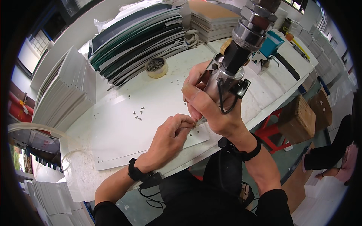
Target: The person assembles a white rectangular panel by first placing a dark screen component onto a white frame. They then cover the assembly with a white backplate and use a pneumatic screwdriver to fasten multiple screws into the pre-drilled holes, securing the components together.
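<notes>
Head view: looks mid-job, w/ the work at the near edge of the white panel (pixel 124 135), which lies flat on the tabletop (pixel 77 173). Dirs below = from the L hand, 12 being the far side.

R hand (pixel 213 109), at 2 o'clock: fingers wrapped firmly round a silver power tool (pixel 244 39) w/ a knurled collar, held tilted. Its working end is hidden behind the fingers, so can't tell if it's touching the panel. L hand (pixel 169 133): thumb + index tips drawn close together, almost no gap, just beside the R hand's fingertips. Can't tell if there's a small part in the pinch.

Done so far: hard to say. A few dark specks (pixel 198 132) sit near the panel edge at approx. 3 o'clock; could be set pcs, holes or loose bits, too small to tell. Nothing clearly reads as finished.

Left, prob.: the small group of loose metal fasteners (pixel 138 114) at 10 o'clock, on the panel, looks unused. Plenty more in the round tub (pixel 162 72), near 12.

If the stacks belong to the same batch, there's lots to go, or lots done; can't tell which: green-and-white sheet stack (pixel 137 45) at 11, white panel stack (pixel 64 90) at 10, brown-topped stack (pixel 215 20) at 1. Cardboard box (pixel 298 118) at 3, off the tabletop.
</notes>
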A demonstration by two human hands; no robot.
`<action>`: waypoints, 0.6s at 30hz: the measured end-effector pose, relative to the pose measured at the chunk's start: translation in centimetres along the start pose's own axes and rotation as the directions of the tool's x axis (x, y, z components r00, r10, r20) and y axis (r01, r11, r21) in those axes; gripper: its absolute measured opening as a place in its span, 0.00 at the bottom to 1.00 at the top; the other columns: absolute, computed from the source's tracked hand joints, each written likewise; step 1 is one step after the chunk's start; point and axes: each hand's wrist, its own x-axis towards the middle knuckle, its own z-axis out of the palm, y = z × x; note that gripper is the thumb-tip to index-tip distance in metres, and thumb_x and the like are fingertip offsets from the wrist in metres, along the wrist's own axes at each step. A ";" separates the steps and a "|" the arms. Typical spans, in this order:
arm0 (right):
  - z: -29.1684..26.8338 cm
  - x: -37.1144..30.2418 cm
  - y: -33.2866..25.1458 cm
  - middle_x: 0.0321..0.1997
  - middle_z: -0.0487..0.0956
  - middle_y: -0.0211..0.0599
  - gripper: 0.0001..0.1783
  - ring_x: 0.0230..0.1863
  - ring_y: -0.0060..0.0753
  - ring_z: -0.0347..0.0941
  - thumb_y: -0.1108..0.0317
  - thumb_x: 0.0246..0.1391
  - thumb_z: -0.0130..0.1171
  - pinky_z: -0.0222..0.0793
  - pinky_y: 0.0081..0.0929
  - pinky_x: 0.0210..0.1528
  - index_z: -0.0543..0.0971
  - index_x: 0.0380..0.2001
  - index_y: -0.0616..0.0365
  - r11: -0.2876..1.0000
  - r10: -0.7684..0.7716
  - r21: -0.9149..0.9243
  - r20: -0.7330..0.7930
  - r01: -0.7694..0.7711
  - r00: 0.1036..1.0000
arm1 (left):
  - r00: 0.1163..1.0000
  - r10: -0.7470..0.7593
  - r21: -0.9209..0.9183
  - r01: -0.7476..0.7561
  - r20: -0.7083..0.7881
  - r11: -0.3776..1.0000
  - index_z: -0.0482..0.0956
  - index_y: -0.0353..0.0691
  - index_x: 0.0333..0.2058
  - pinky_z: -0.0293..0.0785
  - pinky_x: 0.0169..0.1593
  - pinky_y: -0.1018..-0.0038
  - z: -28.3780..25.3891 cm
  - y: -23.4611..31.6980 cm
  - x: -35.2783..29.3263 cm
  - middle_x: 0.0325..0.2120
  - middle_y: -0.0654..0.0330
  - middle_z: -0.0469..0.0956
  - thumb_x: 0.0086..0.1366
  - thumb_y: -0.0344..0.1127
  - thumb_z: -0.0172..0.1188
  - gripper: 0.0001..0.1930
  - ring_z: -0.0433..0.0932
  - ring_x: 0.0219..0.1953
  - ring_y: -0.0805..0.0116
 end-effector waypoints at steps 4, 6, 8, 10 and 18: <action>0.3 0.1 0.1 0.26 0.75 0.33 0.06 0.19 0.16 0.69 0.77 0.59 0.62 0.66 0.20 0.22 0.74 0.36 0.60 0.998 0.059 -0.013 0.002 -0.059 0.998 | 1.000 0.019 0.034 -0.019 0.000 0.999 0.74 0.37 0.51 0.77 0.48 0.67 0.0 -0.1 -0.1 0.42 0.50 0.82 0.72 0.25 0.56 0.11 0.81 0.43 0.59; 0.4 0.1 0.1 0.25 0.75 0.31 0.06 0.20 0.16 0.69 0.76 0.59 0.63 0.65 0.19 0.22 0.74 0.35 0.59 0.995 0.081 -0.053 0.016 -0.080 0.997 | 0.999 0.035 0.068 -0.034 -0.003 0.997 0.74 0.37 0.51 0.76 0.47 0.64 0.0 -0.4 -0.1 0.40 0.49 0.81 0.71 0.25 0.56 0.11 0.81 0.42 0.55; 0.3 -0.1 0.3 0.25 0.75 0.29 0.09 0.20 0.15 0.69 0.75 0.58 0.66 0.65 0.19 0.22 0.74 0.35 0.57 0.986 0.103 -0.138 0.049 -0.096 0.993 | 0.999 0.048 0.127 -0.047 -0.007 0.991 0.73 0.36 0.50 0.75 0.46 0.61 0.0 -0.8 -0.1 0.39 0.48 0.79 0.70 0.24 0.55 0.11 0.80 0.41 0.51; 0.1 -0.2 0.8 0.24 0.75 0.29 0.10 0.20 0.15 0.69 0.75 0.58 0.66 0.65 0.19 0.22 0.73 0.34 0.57 0.987 0.131 -0.103 0.065 -0.124 0.989 | 0.997 0.072 0.144 -0.070 -0.008 0.987 0.72 0.35 0.49 0.75 0.45 0.59 0.1 -1.2 0.1 0.38 0.47 0.78 0.70 0.25 0.54 0.10 0.79 0.40 0.48; -0.2 0.0 0.7 0.28 0.77 0.34 0.09 0.20 0.17 0.70 0.75 0.58 0.64 0.65 0.20 0.22 0.74 0.38 0.59 0.974 0.212 -0.126 0.224 -0.187 0.951 | 0.995 0.097 0.176 -0.095 -0.001 0.980 0.70 0.35 0.48 0.74 0.47 0.55 0.1 -1.8 0.3 0.39 0.43 0.77 0.70 0.24 0.52 0.09 0.78 0.42 0.44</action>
